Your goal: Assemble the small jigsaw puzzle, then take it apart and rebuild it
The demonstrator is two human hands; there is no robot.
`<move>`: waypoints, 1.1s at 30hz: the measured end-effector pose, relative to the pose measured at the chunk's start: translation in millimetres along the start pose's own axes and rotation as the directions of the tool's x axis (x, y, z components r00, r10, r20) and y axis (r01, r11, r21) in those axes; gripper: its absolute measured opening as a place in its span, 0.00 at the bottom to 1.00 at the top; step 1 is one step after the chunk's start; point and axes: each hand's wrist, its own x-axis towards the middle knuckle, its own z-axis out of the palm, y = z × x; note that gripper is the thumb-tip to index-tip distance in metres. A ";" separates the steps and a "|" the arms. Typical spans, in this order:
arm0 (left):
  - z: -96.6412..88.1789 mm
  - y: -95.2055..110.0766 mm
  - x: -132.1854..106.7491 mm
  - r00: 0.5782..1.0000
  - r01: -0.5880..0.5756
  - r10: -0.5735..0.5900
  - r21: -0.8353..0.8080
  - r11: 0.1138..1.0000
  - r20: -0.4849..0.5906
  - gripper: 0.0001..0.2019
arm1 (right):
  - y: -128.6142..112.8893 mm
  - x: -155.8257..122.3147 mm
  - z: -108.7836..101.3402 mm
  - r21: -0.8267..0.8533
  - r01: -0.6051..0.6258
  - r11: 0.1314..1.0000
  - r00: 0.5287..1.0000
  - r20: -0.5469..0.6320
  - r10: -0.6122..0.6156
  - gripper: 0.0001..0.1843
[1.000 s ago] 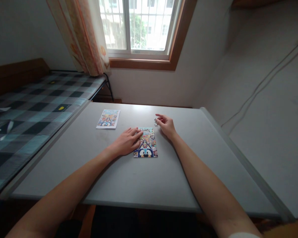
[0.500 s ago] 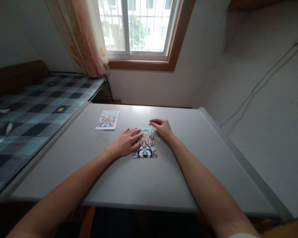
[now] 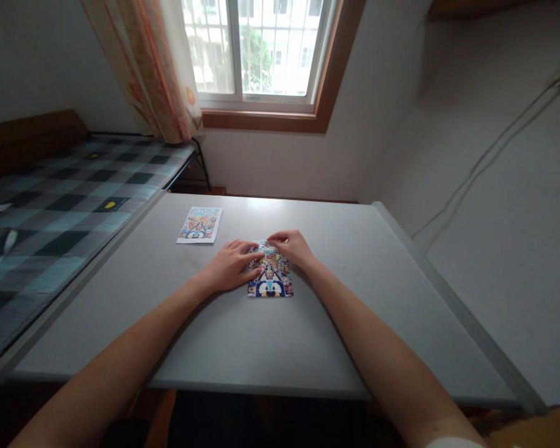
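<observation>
A colourful jigsaw puzzle point(image 3: 271, 287) with a blue cartoon dog's face lies flat on the table in front of me. My left hand point(image 3: 236, 264) rests along its left side, fingers spread, with the fingertips over the puzzle's upper left part. At the top edge, my right hand point(image 3: 293, 247) pinches a small puzzle piece point(image 3: 265, 244) between thumb and fingertips. The fingers partly cover that piece, and I cannot tell whether it sits in a gap. My right palm and wrist hover by the puzzle's upper right corner.
A printed picture sheet point(image 3: 200, 225) with a matching design lies farther back on the left of the white table point(image 3: 242, 348). A bed with a checked cover point(image 3: 121, 180) stands along the left side. A wall with a hanging cable point(image 3: 476, 168) is at the right.
My right hand has moved left with the puzzle piece, from beyond the upper right corner to the puzzle's top edge. The left hand has drawn slightly left, its fingers closer together.
</observation>
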 end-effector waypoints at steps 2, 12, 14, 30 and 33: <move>-0.2 0.5 0.2 1.000 0.000 0.000 -0.001 1.000 0.002 0.19 | 0.6 -0.6 1.3 -0.023 -0.022 1.000 1.000 0.018 0.022 0.06; -0.1 0.2 -0.2 1.000 -0.005 0.005 -0.020 1.000 -0.001 0.18 | -9.1 -4.5 1.4 -0.184 -0.048 0.982 0.998 0.037 0.056 0.07; 0.2 0.3 -0.4 1.000 -0.003 0.003 -0.014 1.000 0.004 0.19 | -12.5 -5.7 1.1 -0.224 -0.052 0.973 0.998 0.029 0.060 0.08; 1.0 0.1 0.2 1.000 0.010 -0.010 -0.013 1.000 -0.003 0.19 | -18.9 -9.3 -0.1 -0.375 -0.040 0.926 0.999 -0.043 0.026 0.08; -0.7 -2.0 -0.1 1.000 0.023 -0.023 -0.010 1.000 -0.006 0.18 | -13.6 -5.9 -5.5 -0.322 -0.020 0.947 0.998 -0.065 -0.001 0.09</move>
